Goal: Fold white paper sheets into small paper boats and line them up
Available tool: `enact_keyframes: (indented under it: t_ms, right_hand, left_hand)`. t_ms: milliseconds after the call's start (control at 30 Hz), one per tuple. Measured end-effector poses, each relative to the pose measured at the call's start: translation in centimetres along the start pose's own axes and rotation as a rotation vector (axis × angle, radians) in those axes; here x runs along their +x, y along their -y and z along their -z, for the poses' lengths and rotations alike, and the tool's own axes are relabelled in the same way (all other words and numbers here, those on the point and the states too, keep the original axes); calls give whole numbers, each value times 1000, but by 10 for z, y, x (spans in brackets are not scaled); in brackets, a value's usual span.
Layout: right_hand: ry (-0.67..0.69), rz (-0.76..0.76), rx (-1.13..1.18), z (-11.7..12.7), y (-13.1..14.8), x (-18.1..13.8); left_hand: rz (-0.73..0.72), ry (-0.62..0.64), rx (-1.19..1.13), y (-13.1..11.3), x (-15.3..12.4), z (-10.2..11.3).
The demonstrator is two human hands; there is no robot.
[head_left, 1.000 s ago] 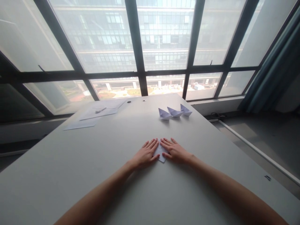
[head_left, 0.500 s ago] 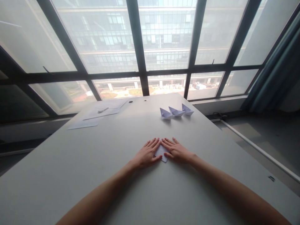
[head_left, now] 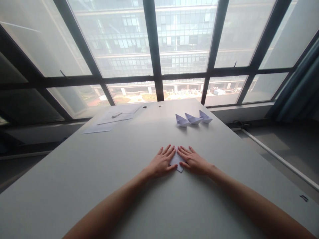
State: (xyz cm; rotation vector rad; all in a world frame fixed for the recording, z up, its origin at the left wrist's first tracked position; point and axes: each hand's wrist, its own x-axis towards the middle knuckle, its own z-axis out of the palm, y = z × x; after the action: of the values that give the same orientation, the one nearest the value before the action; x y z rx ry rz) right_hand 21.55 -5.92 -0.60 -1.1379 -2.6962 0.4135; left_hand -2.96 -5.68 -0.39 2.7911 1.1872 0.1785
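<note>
A small folded piece of white paper (head_left: 177, 160) lies flat on the table, one corner pointing toward me. My left hand (head_left: 163, 161) rests on its left edge with the fingers stretched out and the thumb near its lower part. On the right edge lies my right hand (head_left: 193, 160), also flat with fingers extended. Both hands press the paper from above and cover its sides; the fingertips nearly meet at the top. Beyond them stand three folded paper boats, a left one (head_left: 182, 121), a middle one (head_left: 193, 119) and a right one (head_left: 205, 117).
Flat sheets of paper (head_left: 99, 128) lie at the far left of the white table (head_left: 124, 149), with a small pale object (head_left: 117, 115) on top. Two round holes sit near the far edge, below tall windows. A dark mark (head_left: 303, 198) shows at the right edge.
The whole view has shifted slightly, so everything appears further right. Both hands stay flat on the folded paper with almost no change in their pose.
</note>
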Motion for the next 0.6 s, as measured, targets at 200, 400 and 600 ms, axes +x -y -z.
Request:
enact_keyframes:
  t_ms: [200, 400, 600]
  right_hand:
    - [-4, 17, 4, -2, -2, 0]
    - [-6, 10, 15, 0, 1, -1]
    - [-32, 10, 33, 2, 1, -1]
  left_hand:
    - [5, 19, -7, -1, 0, 1]
    - [12, 4, -26, -2, -1, 1]
    - [15, -37, -78, -3, -2, 5]
